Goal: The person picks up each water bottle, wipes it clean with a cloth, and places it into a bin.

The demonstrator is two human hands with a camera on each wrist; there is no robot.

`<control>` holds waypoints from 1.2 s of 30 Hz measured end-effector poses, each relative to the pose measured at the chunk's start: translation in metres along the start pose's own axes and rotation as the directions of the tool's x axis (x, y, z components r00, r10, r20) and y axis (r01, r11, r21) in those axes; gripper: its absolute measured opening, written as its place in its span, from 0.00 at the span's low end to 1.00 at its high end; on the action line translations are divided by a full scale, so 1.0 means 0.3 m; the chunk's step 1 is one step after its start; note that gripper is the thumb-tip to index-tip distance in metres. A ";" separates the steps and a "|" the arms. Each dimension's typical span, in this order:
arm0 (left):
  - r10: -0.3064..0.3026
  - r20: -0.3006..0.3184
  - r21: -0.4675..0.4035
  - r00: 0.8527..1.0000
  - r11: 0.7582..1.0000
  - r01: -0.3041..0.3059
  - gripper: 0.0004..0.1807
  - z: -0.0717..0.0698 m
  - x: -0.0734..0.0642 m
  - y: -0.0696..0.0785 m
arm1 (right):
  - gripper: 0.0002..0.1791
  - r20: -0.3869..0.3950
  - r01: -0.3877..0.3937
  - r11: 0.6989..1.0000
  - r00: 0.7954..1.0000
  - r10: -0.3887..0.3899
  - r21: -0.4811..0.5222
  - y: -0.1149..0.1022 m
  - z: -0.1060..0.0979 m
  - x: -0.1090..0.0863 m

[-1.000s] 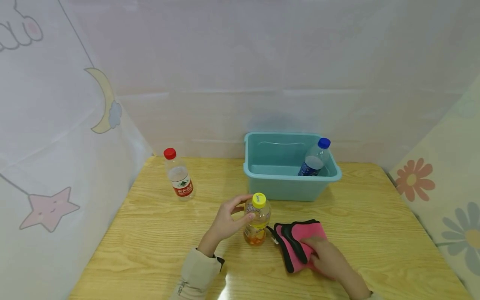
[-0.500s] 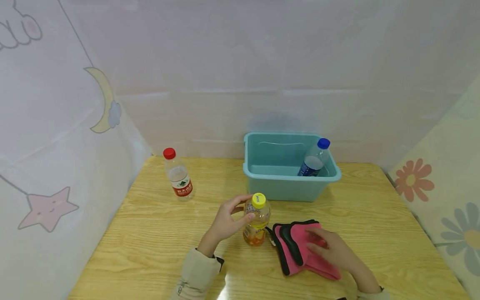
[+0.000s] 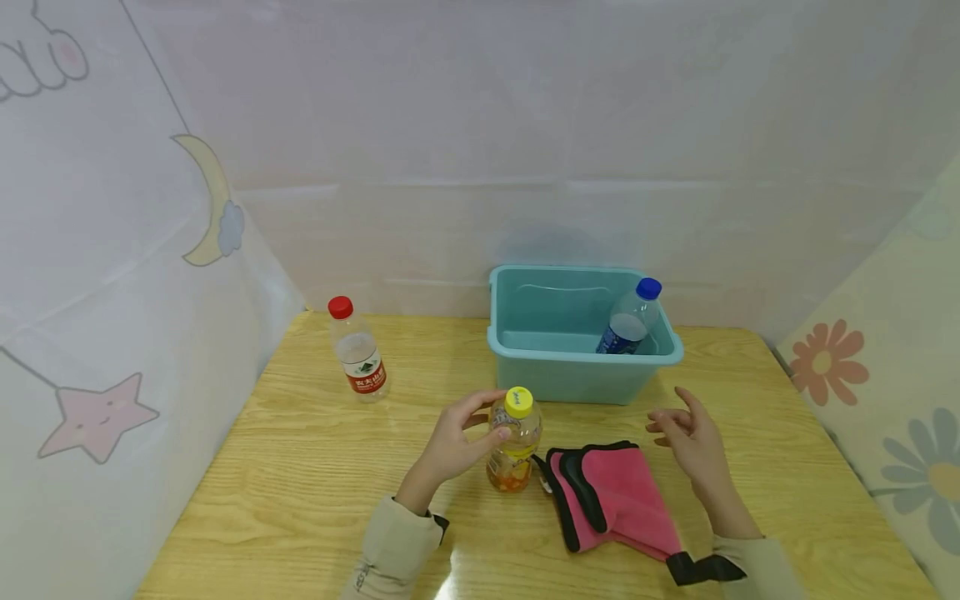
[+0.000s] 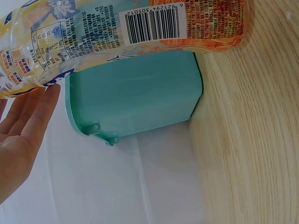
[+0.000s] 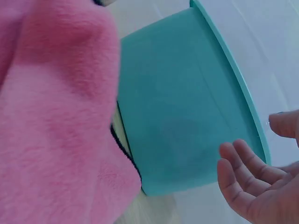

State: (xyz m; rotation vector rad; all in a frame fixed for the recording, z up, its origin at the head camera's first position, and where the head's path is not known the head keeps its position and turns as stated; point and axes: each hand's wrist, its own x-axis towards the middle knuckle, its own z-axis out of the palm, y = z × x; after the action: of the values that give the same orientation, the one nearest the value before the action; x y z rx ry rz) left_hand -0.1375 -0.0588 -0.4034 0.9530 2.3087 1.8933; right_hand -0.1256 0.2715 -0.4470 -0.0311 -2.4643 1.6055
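Observation:
My left hand (image 3: 453, 435) grips a clear plastic drink bottle (image 3: 517, 446) with a yellow cap and some orange contents low inside. It stands upright, with my thumb on the near side and fingers round the back. In the left wrist view the bottle's barcode label (image 4: 154, 23) faces the camera. Right of the bottle lies a folded pink cloth (image 3: 630, 500) with black edging. My right hand (image 3: 693, 442) is raised just past the cloth's right side, fingers loosely bent and holding nothing. Pink fabric (image 5: 56, 121) fills the left of the right wrist view.
A teal plastic bin (image 3: 562, 379) stands behind the hands at the table's back. Inside it leans a blue-capped bottle (image 3: 628, 321). A red-capped water bottle (image 3: 360, 358) stands at the left on the wooden table (image 3: 300, 483). A pale curtain (image 3: 420, 125) surrounds the table.
My right hand has let go of the pink cloth and moved up and to the right, away from it. The left hand and its bottle have stayed in place.

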 end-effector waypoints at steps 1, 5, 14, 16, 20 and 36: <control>-0.001 0.001 0.001 1.000 1.000 0.001 0.22 0.000 0.000 -0.002 | 0.36 -0.013 -0.020 0.999 1.000 0.021 0.038 -0.002 -0.003 0.011; -0.001 0.004 -0.003 1.000 1.000 0.001 0.22 0.003 0.001 -0.007 | 0.41 -0.052 -0.081 0.982 0.995 0.091 0.170 -0.010 -0.009 0.053; 0.000 0.003 -0.001 1.000 1.000 0.000 0.22 0.005 0.002 -0.009 | 0.49 -0.056 -0.179 0.889 0.973 0.222 0.421 -0.046 -0.006 0.143; -0.002 0.004 -0.003 1.000 1.000 0.002 0.22 0.005 0.003 -0.008 | 0.51 -0.050 -0.187 0.869 0.971 0.236 0.458 -0.052 -0.006 0.159; -0.003 0.009 -0.005 1.000 1.000 0.003 0.22 0.006 0.004 -0.004 | 0.51 -0.032 -0.191 0.835 0.970 0.242 0.516 -0.058 -0.005 0.182; 0.020 0.025 0.070 0.999 0.997 -0.022 0.30 0.020 0.016 -0.005 | 0.41 0.010 -0.200 0.711 0.965 0.262 0.674 -0.057 0.011 0.225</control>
State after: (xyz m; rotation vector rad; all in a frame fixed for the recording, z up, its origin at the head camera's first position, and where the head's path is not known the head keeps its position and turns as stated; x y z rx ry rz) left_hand -0.1397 -0.0514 -0.4046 1.0057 2.3752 1.8086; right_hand -0.1907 0.2701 -0.4223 -0.3067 -1.7192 2.4555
